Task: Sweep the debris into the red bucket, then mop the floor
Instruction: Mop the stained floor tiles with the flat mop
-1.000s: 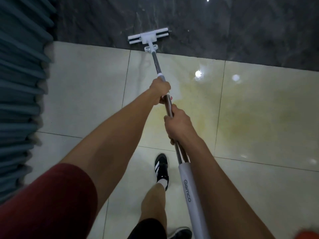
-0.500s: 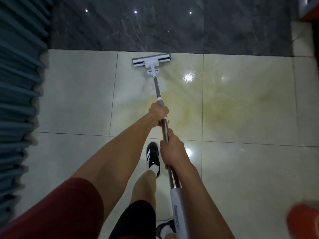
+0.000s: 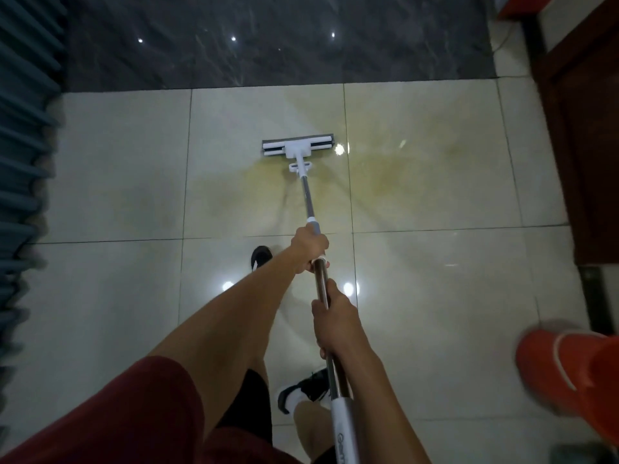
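1. The mop head [image 3: 297,148] now lies flat on the cream tile with the yellowish stain [image 3: 385,175], well back from the dark marble strip [image 3: 268,45] it touched a second ago.
2. Left hand [image 3: 310,248] grips the mop pole [image 3: 321,283] ahead of the right hand [image 3: 333,316], both wrapped tight round it as before.
3. The red bucket [image 3: 569,373], right of the pole, shows more than earlier.

We count one mop [image 3: 297,149], gripped on its shaft by two hands, the left hand [image 3: 310,244] and the right hand [image 3: 335,318]. We see two black shoes [image 3: 260,257], one red bucket [image 3: 569,370] and one dark wooden cabinet [image 3: 582,128].
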The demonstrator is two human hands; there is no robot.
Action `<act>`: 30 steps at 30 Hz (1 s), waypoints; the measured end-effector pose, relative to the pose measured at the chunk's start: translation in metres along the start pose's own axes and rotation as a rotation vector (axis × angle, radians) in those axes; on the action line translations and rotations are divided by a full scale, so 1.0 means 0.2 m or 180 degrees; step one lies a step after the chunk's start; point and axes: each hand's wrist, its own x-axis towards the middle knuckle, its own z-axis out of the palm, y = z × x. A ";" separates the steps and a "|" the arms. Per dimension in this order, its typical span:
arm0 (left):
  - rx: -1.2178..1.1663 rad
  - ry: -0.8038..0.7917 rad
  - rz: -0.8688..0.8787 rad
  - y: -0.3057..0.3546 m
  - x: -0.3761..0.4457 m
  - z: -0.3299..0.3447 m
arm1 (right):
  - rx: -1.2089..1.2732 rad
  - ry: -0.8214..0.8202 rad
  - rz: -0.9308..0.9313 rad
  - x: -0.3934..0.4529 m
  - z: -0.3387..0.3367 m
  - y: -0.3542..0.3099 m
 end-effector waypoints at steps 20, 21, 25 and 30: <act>-0.0361 -0.0056 0.0095 0.53 0.44 -0.33 | -0.0085 0.0350 -0.0149 0.54 0.06 -0.58; -0.0413 -0.0093 0.0104 0.60 0.48 -0.37 | -0.0098 0.0365 -0.0162 0.59 0.05 -0.65; -0.0676 -0.0211 0.0107 0.91 0.62 -0.52 | -0.0076 0.0353 -0.0134 0.82 0.01 -0.97; -0.0667 -0.0116 0.0209 1.27 0.84 -0.68 | 0.0033 0.0363 -0.0118 1.14 -0.03 -1.33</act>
